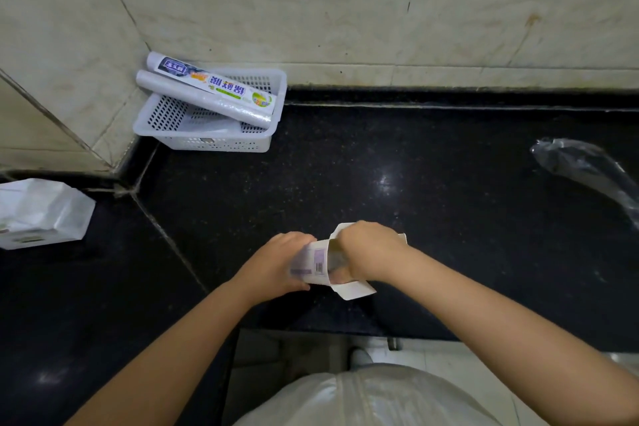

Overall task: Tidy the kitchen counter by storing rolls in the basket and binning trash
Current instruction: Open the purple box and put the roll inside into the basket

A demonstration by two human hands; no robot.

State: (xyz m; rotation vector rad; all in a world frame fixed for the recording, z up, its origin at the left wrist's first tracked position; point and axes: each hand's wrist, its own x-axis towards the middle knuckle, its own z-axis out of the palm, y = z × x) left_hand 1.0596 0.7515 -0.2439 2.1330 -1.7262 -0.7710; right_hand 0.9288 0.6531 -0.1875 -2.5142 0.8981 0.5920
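A white perforated basket [179,140] stands in the far left corner of the black counter. Two rolls lie across it, a plain white roll [193,98] and a roll with a printed label [221,85]. Near the counter's front edge my left hand [276,263] grips the side of a small white carton [316,263] with a purple label and barcode. The carton's end flaps stand open. My right hand [370,249] has its fingers pushed inside the open end; what they touch is hidden.
A clear crumpled plastic wrapper [587,169] lies at the far right of the counter. A white paper bag [41,214] sits at the left edge. Tiled walls close off the back and left. A white plastic bag [373,398] hangs open below the counter's front edge.
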